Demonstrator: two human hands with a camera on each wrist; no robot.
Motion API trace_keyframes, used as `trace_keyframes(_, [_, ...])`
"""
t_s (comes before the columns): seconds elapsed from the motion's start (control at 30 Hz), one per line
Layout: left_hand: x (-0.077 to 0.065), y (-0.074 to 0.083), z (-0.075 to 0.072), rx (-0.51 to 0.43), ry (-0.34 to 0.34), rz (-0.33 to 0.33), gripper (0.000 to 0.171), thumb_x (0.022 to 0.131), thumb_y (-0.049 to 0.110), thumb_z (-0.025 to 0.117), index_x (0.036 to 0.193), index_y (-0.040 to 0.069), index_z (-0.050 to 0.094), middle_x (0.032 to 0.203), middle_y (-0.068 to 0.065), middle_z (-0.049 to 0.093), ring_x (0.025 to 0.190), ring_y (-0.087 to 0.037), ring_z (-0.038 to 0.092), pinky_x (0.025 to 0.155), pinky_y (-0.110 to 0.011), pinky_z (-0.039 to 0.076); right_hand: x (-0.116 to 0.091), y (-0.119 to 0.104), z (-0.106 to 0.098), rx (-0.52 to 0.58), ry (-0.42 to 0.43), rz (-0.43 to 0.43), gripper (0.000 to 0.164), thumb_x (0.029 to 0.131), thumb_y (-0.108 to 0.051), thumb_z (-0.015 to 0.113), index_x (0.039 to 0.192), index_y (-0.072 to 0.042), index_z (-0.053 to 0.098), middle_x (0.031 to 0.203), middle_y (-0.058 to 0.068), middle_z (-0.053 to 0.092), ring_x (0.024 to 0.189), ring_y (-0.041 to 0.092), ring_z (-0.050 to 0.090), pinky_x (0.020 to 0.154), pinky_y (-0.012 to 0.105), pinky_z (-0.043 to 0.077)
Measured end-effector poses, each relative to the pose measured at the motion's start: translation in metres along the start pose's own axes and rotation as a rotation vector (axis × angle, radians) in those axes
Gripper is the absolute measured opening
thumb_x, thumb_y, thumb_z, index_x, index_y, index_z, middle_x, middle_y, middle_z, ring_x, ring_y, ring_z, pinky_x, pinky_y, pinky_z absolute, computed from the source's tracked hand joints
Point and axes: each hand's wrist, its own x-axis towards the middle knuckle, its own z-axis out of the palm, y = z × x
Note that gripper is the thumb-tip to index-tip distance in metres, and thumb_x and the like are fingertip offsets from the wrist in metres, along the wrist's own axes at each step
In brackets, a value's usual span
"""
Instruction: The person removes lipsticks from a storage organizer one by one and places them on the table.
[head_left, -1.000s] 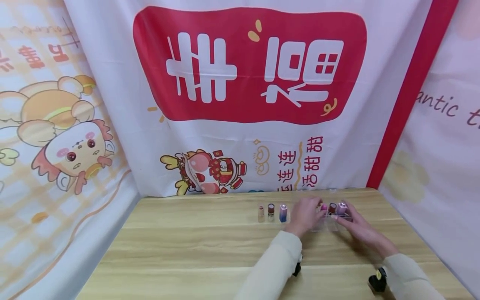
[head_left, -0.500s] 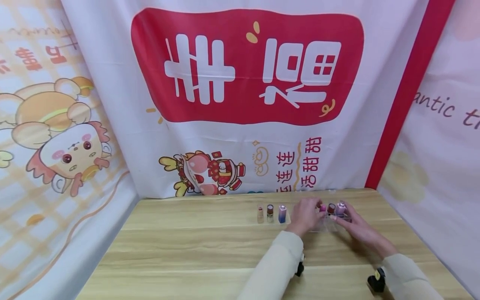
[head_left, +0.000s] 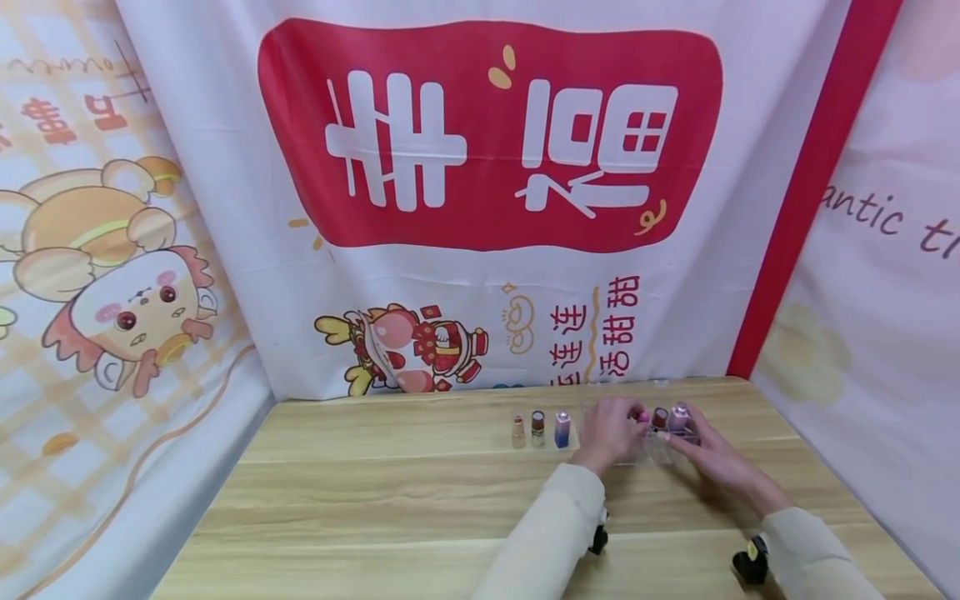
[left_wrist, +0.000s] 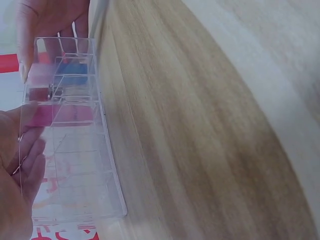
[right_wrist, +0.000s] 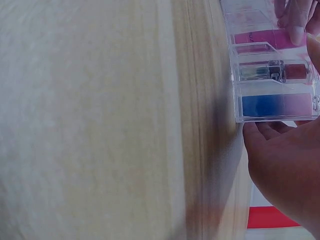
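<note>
A clear divided lipstick organizer (left_wrist: 112,175) stands on the table towards the back right. My left hand (head_left: 609,433) pinches a pink lipstick tube (right_wrist: 267,38) that sits upright in one of its compartments. At the organizer's right end, my right hand (head_left: 720,462) holds the outside with thumb and fingers spread around it. Two other tubes stand in compartments on that side: one with a dark red cap (right_wrist: 296,71) and clear base, and a blue-to-pink one (right_wrist: 272,105). In the head view my left hand hides the organizer's left part.
Left of my left hand a row stands on the wood-grain table (head_left: 375,500): a small beige tube (head_left: 518,432), a dark-capped lipstick (head_left: 537,428) and a blue-purple lipstick (head_left: 562,429). A printed white cloth (head_left: 247,250) hangs behind the table.
The head view has shifted slightly. Both hands keep the same places at the organizer, and the lipsticks stand as before.
</note>
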Motion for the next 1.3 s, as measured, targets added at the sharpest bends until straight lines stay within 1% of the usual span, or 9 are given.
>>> trace_keyframes(0.13, [-0.002, -0.001, -0.001, -0.065, -0.002, -0.007, 0.006, 0.09, 0.037, 0.079, 0.092, 0.034, 0.074, 0.091, 0.023, 0.068, 0.081, 0.0, 0.058, 0.07, -0.019, 0.048, -0.001, 0.001, 0.001, 0.016, -0.009, 0.013, 0.099, 0.103, -0.049, 0.056, 0.162, -0.013, -0.015, 0.164, 0.036, -0.002, 0.147, 0.061, 0.002, 0.113, 0.077, 0.01])
trace_keyframes(0.27, [-0.005, -0.002, -0.003, -0.149, -0.006, -0.008, 0.007, 0.089, 0.034, 0.08, 0.092, 0.03, 0.076, 0.09, 0.021, 0.07, 0.078, 0.003, 0.057, 0.07, -0.017, 0.048, -0.003, 0.002, 0.004, 0.026, -0.022, 0.012, 0.098, 0.103, -0.048, 0.056, 0.162, -0.012, -0.014, 0.164, 0.036, 0.001, 0.147, 0.061, 0.003, 0.113, 0.077, 0.011])
trace_keyframes(0.33, [-0.007, -0.002, -0.005, -0.213, -0.015, -0.02, 0.007, 0.089, 0.032, 0.08, 0.093, 0.028, 0.076, 0.09, 0.02, 0.07, 0.077, 0.004, 0.057, 0.071, -0.016, 0.049, -0.004, 0.003, 0.005, 0.032, -0.023, 0.017, 0.098, 0.103, -0.047, 0.056, 0.162, -0.011, -0.013, 0.163, 0.036, 0.003, 0.147, 0.06, 0.004, 0.113, 0.077, 0.011])
trace_keyframes(0.5, [-0.009, -0.003, -0.014, -0.389, -0.026, -0.055, 0.006, 0.09, 0.025, 0.08, 0.095, 0.023, 0.076, 0.087, 0.017, 0.068, 0.076, 0.003, 0.058, 0.071, -0.017, 0.051, -0.003, 0.002, 0.008, 0.037, -0.03, 0.068, 0.102, 0.102, -0.053, 0.056, 0.162, -0.017, -0.017, 0.164, 0.035, 0.001, 0.148, 0.06, 0.003, 0.113, 0.078, 0.009])
trace_keyframes(0.6, [-0.008, -0.005, -0.019, -0.471, -0.023, -0.045, 0.005, 0.091, 0.019, 0.078, 0.096, 0.019, 0.076, 0.088, 0.014, 0.068, 0.078, 0.001, 0.058, 0.071, -0.017, 0.052, -0.003, 0.001, 0.008, 0.026, -0.033, 0.079, 0.102, 0.102, -0.054, 0.055, 0.161, -0.017, -0.019, 0.165, 0.034, -0.004, 0.148, 0.06, 0.001, 0.113, 0.078, 0.008])
trace_keyframes(0.73, [-0.006, -0.007, -0.024, -0.535, -0.025, -0.021, 0.007, 0.092, 0.014, 0.077, 0.098, 0.017, 0.076, 0.089, 0.011, 0.069, 0.079, -0.002, 0.06, 0.067, -0.018, 0.052, -0.003, 0.0, 0.008, 0.022, -0.03, 0.053, 0.101, 0.103, -0.051, 0.055, 0.161, -0.014, -0.018, 0.164, 0.035, -0.006, 0.147, 0.061, 0.0, 0.112, 0.079, 0.008])
trace_keyframes(0.9, [-0.003, -0.007, -0.029, -0.574, -0.016, 0.021, 0.003, 0.093, 0.012, 0.075, 0.095, 0.013, 0.075, 0.082, 0.009, 0.07, 0.073, -0.004, 0.061, 0.061, -0.018, 0.052, -0.004, 0.0, 0.005, 0.032, -0.027, 0.012, 0.098, 0.104, -0.047, 0.055, 0.162, -0.011, -0.016, 0.164, 0.036, -0.004, 0.147, 0.061, -0.001, 0.112, 0.079, 0.006])
trace_keyframes(1.03, [-0.001, -0.005, -0.036, -0.593, -0.015, 0.055, 0.003, 0.093, 0.012, 0.075, 0.095, 0.014, 0.074, 0.081, 0.006, 0.071, 0.072, -0.002, 0.061, 0.062, -0.017, 0.053, -0.005, 0.0, 0.003, 0.033, -0.025, 0.003, 0.098, 0.104, -0.048, 0.054, 0.162, -0.011, -0.016, 0.164, 0.036, -0.004, 0.147, 0.061, -0.001, 0.112, 0.079, 0.005])
trace_keyframes(1.3, [-0.001, -0.002, -0.05, -0.657, -0.024, 0.041, 0.009, 0.092, 0.011, 0.076, 0.1, 0.012, 0.075, 0.088, 0.009, 0.071, 0.078, -0.002, 0.064, 0.067, -0.018, 0.056, -0.003, -0.003, 0.0, 0.018, -0.011, -0.026, 0.096, 0.104, -0.047, 0.055, 0.163, -0.011, -0.012, 0.164, 0.036, 0.004, 0.147, 0.061, 0.003, 0.112, 0.079, 0.009])
